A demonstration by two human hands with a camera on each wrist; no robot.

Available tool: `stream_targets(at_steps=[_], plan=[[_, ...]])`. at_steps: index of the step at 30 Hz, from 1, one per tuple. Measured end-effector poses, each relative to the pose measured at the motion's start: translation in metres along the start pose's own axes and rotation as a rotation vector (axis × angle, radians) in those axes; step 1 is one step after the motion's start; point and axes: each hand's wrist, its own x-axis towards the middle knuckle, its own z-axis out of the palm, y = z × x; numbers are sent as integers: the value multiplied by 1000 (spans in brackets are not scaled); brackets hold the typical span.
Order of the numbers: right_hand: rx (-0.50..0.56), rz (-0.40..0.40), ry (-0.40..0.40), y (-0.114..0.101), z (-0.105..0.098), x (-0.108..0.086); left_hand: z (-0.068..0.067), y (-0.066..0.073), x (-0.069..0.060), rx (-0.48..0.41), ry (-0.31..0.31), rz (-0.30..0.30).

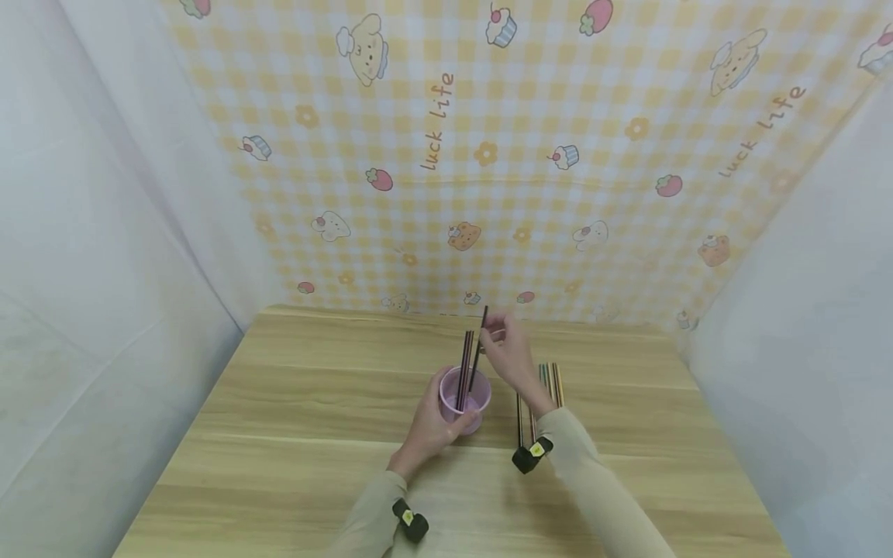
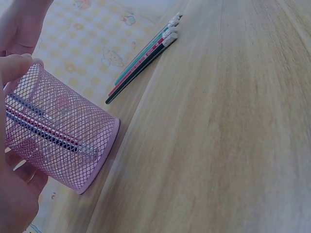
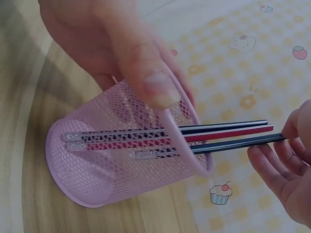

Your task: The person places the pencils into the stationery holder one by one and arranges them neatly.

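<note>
My left hand (image 1: 429, 422) grips a pink mesh pencil cup (image 3: 92, 170) around its side, thumb near the rim. The cup is upright on the table in the head view. Inside it lean a red pencil (image 3: 228, 133) and a dark pencil (image 3: 223, 127), eraser ends down. Above the rim, my right hand (image 1: 509, 353) pinches another dark pencil (image 3: 233, 144) near its upper end. That pencil's eraser end is within the cup, higher than the other two erasers. Several loose pencils (image 2: 141, 68) lie on the table to the right, partly hidden by my right arm in the head view.
The wooden table (image 1: 293, 418) meets a yellow checked cloth (image 1: 516, 201) at its back edge. White sheets hang at the left (image 1: 125, 201) and right (image 1: 809, 325). Black wrist cameras sit on both sleeves.
</note>
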Motion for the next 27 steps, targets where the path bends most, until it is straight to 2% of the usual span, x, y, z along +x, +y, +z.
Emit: stream_targets(at_steps=[1,6,8,15,22,27], plan=[[-1,4,-6,1,1,-1,-1,5,-1,-12,0,2],[-46,27,-19,9,5,-4,-1,6,-1,-29,-1,12],[-74,42,-25,11,6,-5,-1,0,0,-26,-2,21],[-132,80,-60,14,7,-13,-2,0,0,-27,-2,38],[-177,48,-113,18,7,-16,-1,0,0,-25,-2,28],[-182,73,-117,19,2,-17,-1,2,0,-40,5,29]])
